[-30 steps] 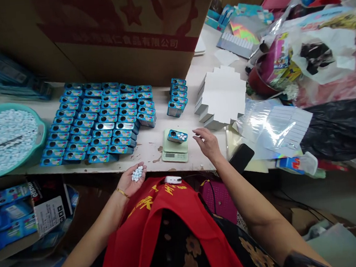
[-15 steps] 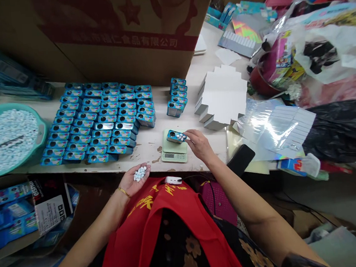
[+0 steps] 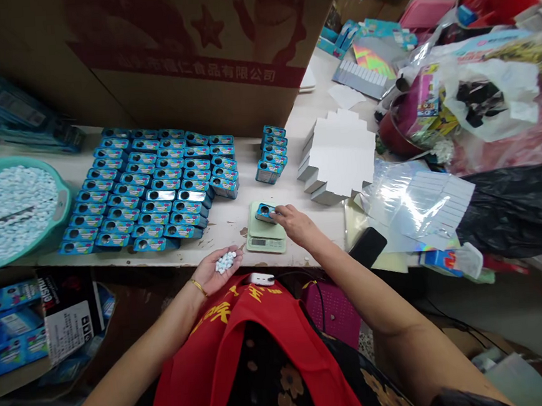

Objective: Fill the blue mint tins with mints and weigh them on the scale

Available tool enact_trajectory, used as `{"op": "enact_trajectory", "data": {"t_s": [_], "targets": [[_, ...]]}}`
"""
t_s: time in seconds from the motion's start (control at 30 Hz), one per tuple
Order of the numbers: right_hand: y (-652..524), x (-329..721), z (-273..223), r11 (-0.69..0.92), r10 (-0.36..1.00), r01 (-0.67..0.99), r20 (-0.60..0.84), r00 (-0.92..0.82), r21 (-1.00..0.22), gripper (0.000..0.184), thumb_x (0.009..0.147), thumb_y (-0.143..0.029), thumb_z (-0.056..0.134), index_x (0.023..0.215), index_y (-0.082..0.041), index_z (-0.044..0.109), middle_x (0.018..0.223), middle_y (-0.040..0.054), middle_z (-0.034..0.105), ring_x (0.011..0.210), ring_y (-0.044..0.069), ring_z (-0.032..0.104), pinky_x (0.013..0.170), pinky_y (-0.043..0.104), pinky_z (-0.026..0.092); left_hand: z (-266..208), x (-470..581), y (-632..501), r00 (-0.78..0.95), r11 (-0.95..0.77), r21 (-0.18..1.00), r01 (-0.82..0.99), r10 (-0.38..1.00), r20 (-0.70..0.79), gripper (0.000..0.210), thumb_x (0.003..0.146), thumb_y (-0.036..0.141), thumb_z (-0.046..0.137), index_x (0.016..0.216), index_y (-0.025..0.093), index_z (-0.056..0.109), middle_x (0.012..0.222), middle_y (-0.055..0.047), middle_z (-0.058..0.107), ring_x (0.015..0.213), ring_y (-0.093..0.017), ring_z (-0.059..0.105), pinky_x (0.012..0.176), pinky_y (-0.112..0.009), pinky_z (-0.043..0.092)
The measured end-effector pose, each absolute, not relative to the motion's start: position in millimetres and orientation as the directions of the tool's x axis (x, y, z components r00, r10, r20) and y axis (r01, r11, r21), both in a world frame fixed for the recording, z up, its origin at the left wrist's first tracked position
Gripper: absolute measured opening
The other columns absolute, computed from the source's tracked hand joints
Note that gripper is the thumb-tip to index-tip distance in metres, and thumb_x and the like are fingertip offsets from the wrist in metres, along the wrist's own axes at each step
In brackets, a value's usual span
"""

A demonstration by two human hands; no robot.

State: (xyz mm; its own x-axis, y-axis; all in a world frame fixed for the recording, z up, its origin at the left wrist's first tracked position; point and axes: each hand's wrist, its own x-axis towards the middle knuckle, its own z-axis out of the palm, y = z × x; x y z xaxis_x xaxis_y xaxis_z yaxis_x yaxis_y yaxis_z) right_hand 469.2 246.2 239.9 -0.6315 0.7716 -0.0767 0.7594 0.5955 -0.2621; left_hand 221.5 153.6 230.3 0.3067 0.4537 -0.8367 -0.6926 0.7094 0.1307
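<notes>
My left hand [image 3: 217, 271] is held palm up below the table edge, cupping a small heap of pale blue and white candies [image 3: 225, 262]. My right hand [image 3: 298, 224] has its fingers closed at the right end of a small blue box [image 3: 265, 212], partly covering it. A dark round opening shows in the box's top. The box rests on a pale green digital scale [image 3: 266, 246]. Rows of similar blue boxes [image 3: 155, 194] stand to the left, and a shorter column of boxes [image 3: 272, 156] stands behind the scale.
A turquoise basin [image 3: 64, 203] full of candies sits at the far left. Right of the scale are stacked white cartons [image 3: 342, 153], a black phone [image 3: 369, 247] and shiny plastic sheets [image 3: 416, 198]. A large cardboard box [image 3: 174, 104] stands behind; bags crowd the right.
The candies that lay on top of the box at my right fingers no longer show there; its opening is visible. My left hand has shifted slightly right with its candies.
</notes>
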Motion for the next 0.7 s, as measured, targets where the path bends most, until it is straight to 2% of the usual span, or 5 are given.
{"op": "enact_trajectory", "data": {"t_s": [0.17,0.33,0.53,0.7], "targets": [[258,467,237,0.538,0.788,0.780,-0.137,-0.600,-0.321,0.029,0.079,-0.009,0.044,0.105,-0.018,0.054,0.099,0.0082,0.052,0.087,0.019,0.048,0.075,0.029,0.041,221,255,174,0.386,0.770,0.112,-0.628,0.433,-0.814,0.019,0.077,0.011,0.047,0.088,0.005,0.061,0.077,-0.015,0.065,0.070,-0.018,0.063,0.062,-0.027,0.053],[269,462,240,0.481,0.791,0.798,-0.213,-0.574,-0.364,0.028,0.072,-0.007,0.049,0.097,-0.016,0.055,0.095,0.0066,0.052,0.083,0.016,0.052,0.072,0.025,0.040,202,301,207,0.439,0.791,0.077,-0.607,0.414,-0.798,0.020,0.080,0.014,0.044,0.088,0.004,0.058,0.071,-0.015,0.064,0.066,-0.018,0.063,0.059,-0.027,0.052],[270,460,239,0.464,0.792,0.795,-0.220,-0.570,-0.391,0.017,0.072,-0.011,0.052,0.087,-0.017,0.058,0.090,0.0053,0.052,0.081,0.015,0.052,0.069,0.023,0.040,191,333,229,0.445,0.772,0.057,-0.633,0.424,-0.789,0.012,0.079,0.014,0.043,0.081,0.008,0.054,0.063,-0.009,0.062,0.061,-0.016,0.061,0.060,-0.029,0.051],[259,458,241,0.521,0.769,0.762,-0.177,-0.614,-0.384,0.018,0.077,-0.009,0.045,0.086,-0.017,0.059,0.092,0.0063,0.053,0.083,0.015,0.050,0.070,0.024,0.041,187,336,232,0.439,0.761,0.056,-0.646,0.430,-0.789,0.012,0.078,0.011,0.040,0.075,0.010,0.052,0.062,-0.007,0.060,0.060,-0.015,0.060,0.059,-0.029,0.051]]}}
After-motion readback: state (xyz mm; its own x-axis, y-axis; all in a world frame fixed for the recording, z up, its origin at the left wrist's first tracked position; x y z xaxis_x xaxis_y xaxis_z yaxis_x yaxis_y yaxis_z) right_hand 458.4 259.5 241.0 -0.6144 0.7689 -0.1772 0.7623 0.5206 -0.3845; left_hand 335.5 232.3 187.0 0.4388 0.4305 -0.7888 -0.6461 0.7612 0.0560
